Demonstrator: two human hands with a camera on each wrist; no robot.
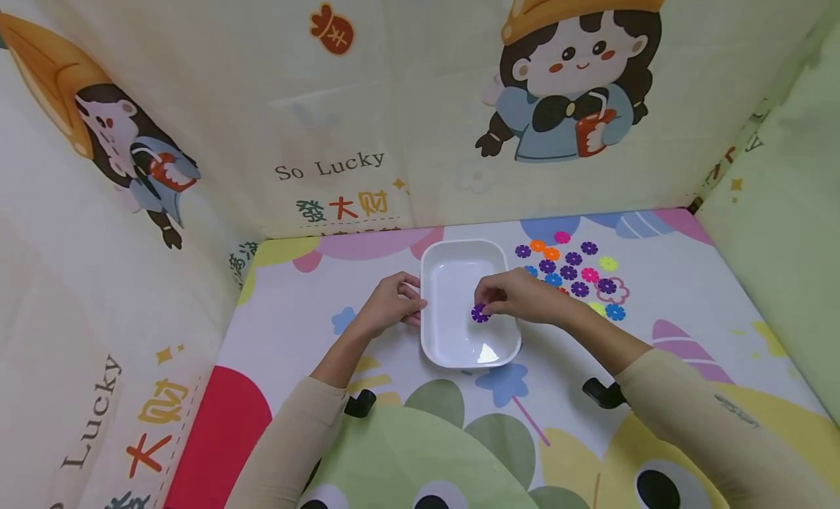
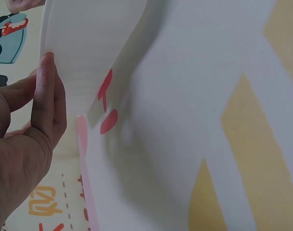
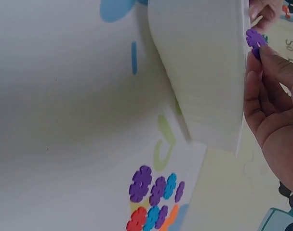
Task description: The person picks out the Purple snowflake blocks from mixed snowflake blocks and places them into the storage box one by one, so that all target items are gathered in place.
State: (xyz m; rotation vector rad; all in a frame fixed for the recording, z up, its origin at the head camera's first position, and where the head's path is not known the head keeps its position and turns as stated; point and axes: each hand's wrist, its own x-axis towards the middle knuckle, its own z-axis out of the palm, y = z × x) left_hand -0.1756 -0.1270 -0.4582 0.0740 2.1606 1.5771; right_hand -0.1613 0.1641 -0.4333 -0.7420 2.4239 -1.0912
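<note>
A white rectangular tray (image 1: 433, 348) with rounded corners sits on the patterned table. My left hand (image 1: 392, 305) holds its left rim between thumb and fingers; in the left wrist view the left hand (image 2: 33, 110) is beside the tray's outer wall (image 2: 84, 53). Over the tray's inside, my right hand (image 1: 521, 296) pinches a purple notched snowflake disc (image 1: 480, 313). In the right wrist view this purple disc (image 3: 255, 40) stands between thumb and forefinger of the right hand (image 3: 279, 106), above the rim. No other disc shows inside the tray.
Right of the tray lie several loose snowflake discs, such as a purple one (image 1: 588, 248), an orange one (image 1: 538, 246), a blue one (image 1: 615, 312) and a yellow one (image 1: 608, 263). My right forearm passes near them. Printed cloth walls (image 1: 420, 130) enclose the table's back and sides.
</note>
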